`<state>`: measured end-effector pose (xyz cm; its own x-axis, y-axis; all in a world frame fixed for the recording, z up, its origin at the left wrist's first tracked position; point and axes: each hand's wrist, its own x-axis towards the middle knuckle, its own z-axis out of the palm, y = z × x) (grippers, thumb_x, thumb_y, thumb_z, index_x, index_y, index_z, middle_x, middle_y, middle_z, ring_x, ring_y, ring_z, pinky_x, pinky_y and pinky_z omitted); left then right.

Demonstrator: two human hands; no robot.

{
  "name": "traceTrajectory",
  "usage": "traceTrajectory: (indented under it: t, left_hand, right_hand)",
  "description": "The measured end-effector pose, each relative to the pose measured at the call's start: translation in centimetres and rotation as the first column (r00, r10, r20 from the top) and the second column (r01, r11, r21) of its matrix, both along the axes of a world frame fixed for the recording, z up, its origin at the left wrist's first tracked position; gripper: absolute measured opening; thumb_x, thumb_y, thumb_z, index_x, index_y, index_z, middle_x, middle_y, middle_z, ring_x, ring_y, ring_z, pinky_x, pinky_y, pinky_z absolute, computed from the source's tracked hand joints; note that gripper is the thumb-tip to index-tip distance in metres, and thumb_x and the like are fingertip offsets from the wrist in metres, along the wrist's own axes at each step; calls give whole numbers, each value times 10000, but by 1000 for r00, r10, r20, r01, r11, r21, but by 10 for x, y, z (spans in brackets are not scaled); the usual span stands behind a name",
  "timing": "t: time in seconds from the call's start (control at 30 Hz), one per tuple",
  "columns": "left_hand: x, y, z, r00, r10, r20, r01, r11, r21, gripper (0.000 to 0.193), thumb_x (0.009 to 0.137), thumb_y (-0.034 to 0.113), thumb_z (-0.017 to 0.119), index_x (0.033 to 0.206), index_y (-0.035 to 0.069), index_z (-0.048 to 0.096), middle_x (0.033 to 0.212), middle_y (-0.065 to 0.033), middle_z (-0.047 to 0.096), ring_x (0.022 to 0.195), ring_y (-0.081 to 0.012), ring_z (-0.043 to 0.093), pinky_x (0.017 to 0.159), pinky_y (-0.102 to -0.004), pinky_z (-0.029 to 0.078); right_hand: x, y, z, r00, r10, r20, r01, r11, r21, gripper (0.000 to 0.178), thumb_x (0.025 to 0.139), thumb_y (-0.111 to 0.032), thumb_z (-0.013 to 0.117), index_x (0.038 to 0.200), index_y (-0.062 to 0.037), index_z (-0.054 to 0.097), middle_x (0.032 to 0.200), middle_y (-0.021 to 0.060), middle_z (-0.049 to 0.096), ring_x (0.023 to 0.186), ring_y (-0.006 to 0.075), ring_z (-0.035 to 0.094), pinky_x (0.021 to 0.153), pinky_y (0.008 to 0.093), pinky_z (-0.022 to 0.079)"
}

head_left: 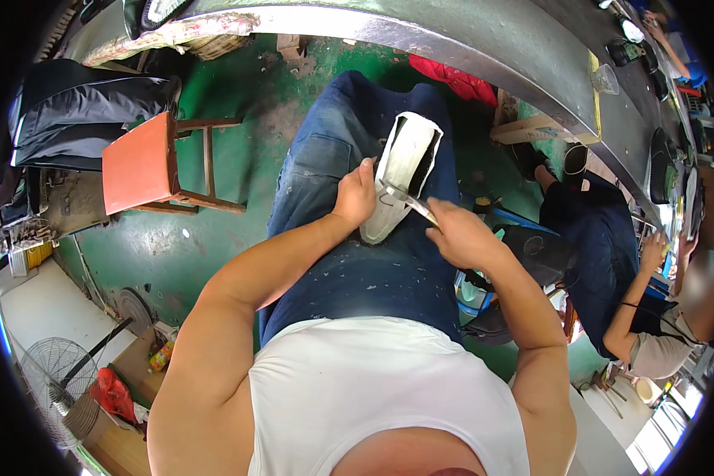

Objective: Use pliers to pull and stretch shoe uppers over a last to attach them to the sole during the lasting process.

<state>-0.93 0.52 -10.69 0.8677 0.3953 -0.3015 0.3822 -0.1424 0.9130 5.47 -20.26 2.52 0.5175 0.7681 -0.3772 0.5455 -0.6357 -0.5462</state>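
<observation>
A white shoe upper (394, 163) lies lengthwise over my lap, with a dark opening along its right side. My left hand (358, 193) is closed on its left edge, the thumb up and the other fingers mostly hidden. In my right hand (464, 236) I grip a hammer (408, 201) by the handle. Its silver-coloured metal head lies over the lower half of the upper, near my left hand; whether it touches the surface I cannot tell. Blue work trousers (313, 170) cover my legs under the upper.
A long metal-edged workbench (452, 36) curves across the far side and down the right. On the left stands a red-topped stool (139, 163), with a person's dark-trousered legs (95, 107) beside it. Another person (666, 325) sits at the right. A wire fan (59, 389) stands at lower left.
</observation>
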Motion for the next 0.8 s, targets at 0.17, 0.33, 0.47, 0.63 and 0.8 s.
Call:
traceTrajectory:
  t: [0.17, 0.33, 0.47, 0.63, 0.8]
  left_hand:
    - [2, -1, 21, 984, -120, 133, 109, 990, 91, 457, 1072, 264, 384, 1381, -46, 517, 1297, -299, 597, 1152, -453, 612, 1011, -418, 483]
    - [6, 8, 34, 858, -508, 71, 430, 789, 438, 563, 1034, 217, 450, 1568, 165, 280, 1539, -291, 335, 1102, -484, 618, 965, -453, 525]
    - [18, 12, 63, 777, -604, -178, 623, 696, 357, 601, 1041, 248, 446, 1591, 245, 204, 1515, -334, 335, 1023, -499, 643, 920, -482, 545]
    - [23, 14, 57, 768, -611, -194, 631, 665, 400, 625, 1037, 286, 458, 1595, 238, 182, 1491, -368, 343, 971, -509, 657, 887, -489, 558]
    - [35, 10, 91, 662, -665, -346, 745, 531, 404, 682, 1015, 336, 509, 1598, 228, 172, 1478, -376, 355, 956, -515, 657, 886, -478, 559]
  right_hand:
    - [20, 12, -6, 958, -82, 276, 68, 996, 59, 307, 924, -186, 631, 1110, 39, 534, 992, 218, 643, 930, 422, 635, 796, 484, 521]
    - [11, -10, -54, 942, -271, 198, 254, 961, 106, 271, 928, -212, 642, 1083, -9, 552, 998, 189, 661, 898, 391, 658, 771, 480, 524]
    - [46, -29, -40, 907, -259, -332, 255, 965, -56, 214, 927, -194, 630, 1009, -1, 590, 879, 154, 679, 758, 300, 688, 691, 408, 544]
    - [62, -2, 20, 823, -385, -417, 371, 921, -118, 288, 990, -282, 575, 995, 6, 594, 829, 153, 660, 604, 242, 651, 565, 382, 504]
    - [56, 12, -30, 953, -301, 34, 285, 928, 240, 378, 1031, -335, 491, 980, 30, 575, 856, 271, 656, 815, 476, 633, 770, 516, 499]
